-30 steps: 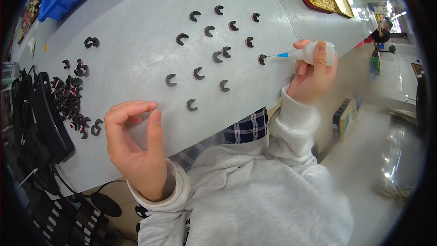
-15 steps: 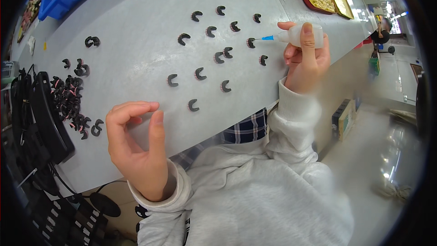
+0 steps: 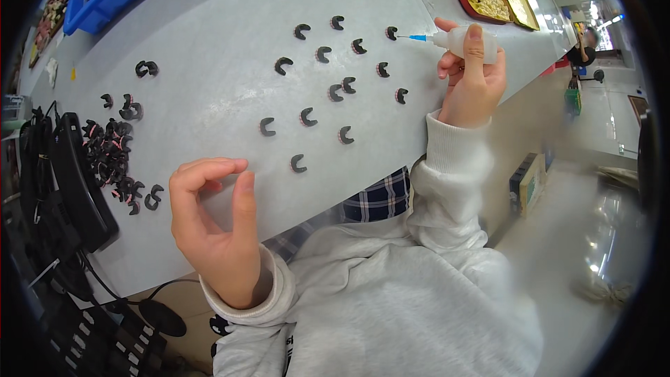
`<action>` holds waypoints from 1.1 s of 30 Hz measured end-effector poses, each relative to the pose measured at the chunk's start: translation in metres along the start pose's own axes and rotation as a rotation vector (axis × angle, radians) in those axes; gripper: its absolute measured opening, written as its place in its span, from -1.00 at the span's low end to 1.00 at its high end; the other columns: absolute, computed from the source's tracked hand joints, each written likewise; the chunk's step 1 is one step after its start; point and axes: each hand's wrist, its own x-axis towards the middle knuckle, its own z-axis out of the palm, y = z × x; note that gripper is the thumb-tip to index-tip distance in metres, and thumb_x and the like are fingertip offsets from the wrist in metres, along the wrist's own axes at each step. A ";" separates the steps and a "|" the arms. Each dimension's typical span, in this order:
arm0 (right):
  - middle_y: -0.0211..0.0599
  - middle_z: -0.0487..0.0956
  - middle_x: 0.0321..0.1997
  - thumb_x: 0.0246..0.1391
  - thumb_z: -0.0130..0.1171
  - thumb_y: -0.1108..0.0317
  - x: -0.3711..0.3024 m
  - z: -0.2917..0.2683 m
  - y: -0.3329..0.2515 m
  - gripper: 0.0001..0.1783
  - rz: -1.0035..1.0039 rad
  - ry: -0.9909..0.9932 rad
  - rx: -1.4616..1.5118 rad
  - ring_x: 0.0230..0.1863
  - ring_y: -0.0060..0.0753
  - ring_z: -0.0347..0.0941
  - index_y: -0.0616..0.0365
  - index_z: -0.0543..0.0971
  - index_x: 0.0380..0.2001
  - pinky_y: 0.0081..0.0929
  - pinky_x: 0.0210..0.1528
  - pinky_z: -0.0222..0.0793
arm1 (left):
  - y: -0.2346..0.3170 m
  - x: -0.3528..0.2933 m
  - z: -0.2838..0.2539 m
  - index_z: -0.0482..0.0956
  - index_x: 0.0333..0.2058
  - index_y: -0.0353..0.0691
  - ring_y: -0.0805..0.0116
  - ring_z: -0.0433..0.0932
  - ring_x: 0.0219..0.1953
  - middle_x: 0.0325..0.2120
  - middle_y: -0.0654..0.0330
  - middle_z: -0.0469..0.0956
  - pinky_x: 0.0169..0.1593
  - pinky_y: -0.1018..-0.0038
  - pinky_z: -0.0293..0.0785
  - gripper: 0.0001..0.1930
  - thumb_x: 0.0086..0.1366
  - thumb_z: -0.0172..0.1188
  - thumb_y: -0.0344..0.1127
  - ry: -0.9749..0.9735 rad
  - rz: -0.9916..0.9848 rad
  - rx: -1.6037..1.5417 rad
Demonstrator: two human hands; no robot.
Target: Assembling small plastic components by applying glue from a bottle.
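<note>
My right hand (image 3: 473,87) is wrapped round a translucent white squeeze bottle (image 3: 457,40), held on its side. Its blue-hubbed needle tip (image 3: 417,38) points left, its end at or just beside a small black C-shaped piece (image 3: 391,32); whether they touch is too fine to tell. Several more such pieces, some edged in pink, lie spread over the grey table, among them one nearest me (image 3: 298,163). My left hand (image 3: 216,237) hovers near the table's front edge, fingers curled and thumb apart from them, with nothing in between.
A heap of black and pink pieces (image 3: 108,153) lies at the left, beside a long black device (image 3: 80,181) with cables. A blue bin (image 3: 118,0) stands at the far left. Far right is a red-rimmed tray (image 3: 466,1) holding small pale pieces. Another person (image 3: 583,49) is in the background.
My right hand has carried the bottle away from me, its needle going from one black piece to the one farther back. My left hand keeps its curled pose, barely shifted.
</note>
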 end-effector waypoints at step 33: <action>0.06 0.58 -0.13 0.21 0.13 0.24 0.027 -0.008 0.004 -0.70 0.003 -0.071 0.236 -0.49 -0.65 0.32 0.19 0.27 -0.27 -0.71 -0.39 0.33 | 0.004 0.006 0.000 0.47 -0.34 -0.26 0.40 0.43 -0.35 -0.39 0.22 0.55 -0.23 0.52 0.29 -0.85 0.10 0.24 -0.53 0.024 0.013 0.003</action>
